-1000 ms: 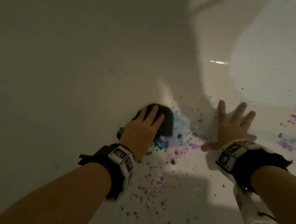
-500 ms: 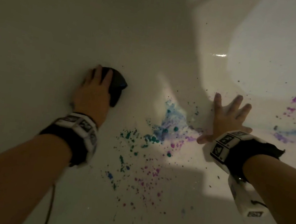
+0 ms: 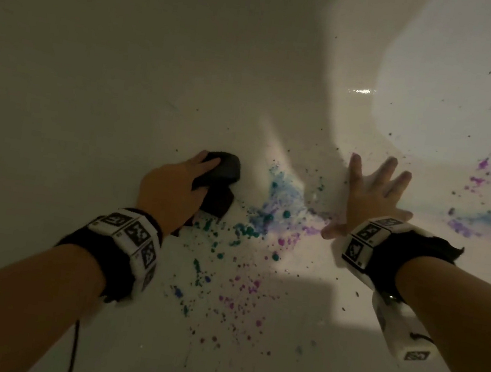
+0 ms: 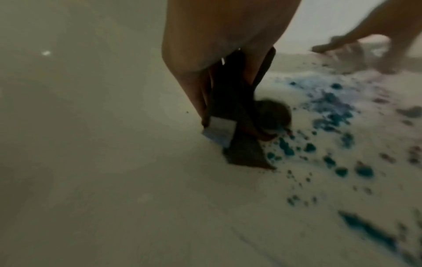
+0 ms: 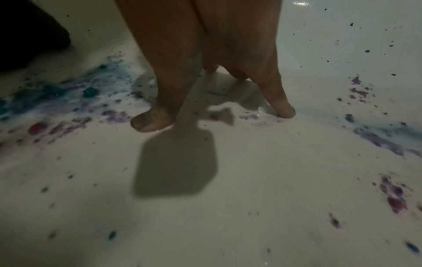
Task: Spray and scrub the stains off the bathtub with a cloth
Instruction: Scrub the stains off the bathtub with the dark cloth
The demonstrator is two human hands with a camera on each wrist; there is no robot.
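Observation:
My left hand (image 3: 175, 186) grips a dark cloth (image 3: 223, 179) and presses it on the white bathtub (image 3: 96, 72) floor, just left of the stains. In the left wrist view the cloth (image 4: 235, 115) hangs bunched from my fingers, a white label on it. Blue, teal and purple stains (image 3: 268, 214) spread between my two hands, with finer speckles nearer me. My right hand (image 3: 371, 196) lies flat with fingers spread on the tub surface, right of the stains, holding nothing. The right wrist view shows its fingertips (image 5: 150, 121) planted on the tub.
More purple and blue smears (image 3: 476, 222) lie to the right of my right hand, and dark specks dot the lit tub wall (image 3: 469, 90) at the upper right. No spray bottle shows in any view.
My left hand swept the cloth left away from the stains, then came back right and now sits at their left edge. The right hand stayed planted.

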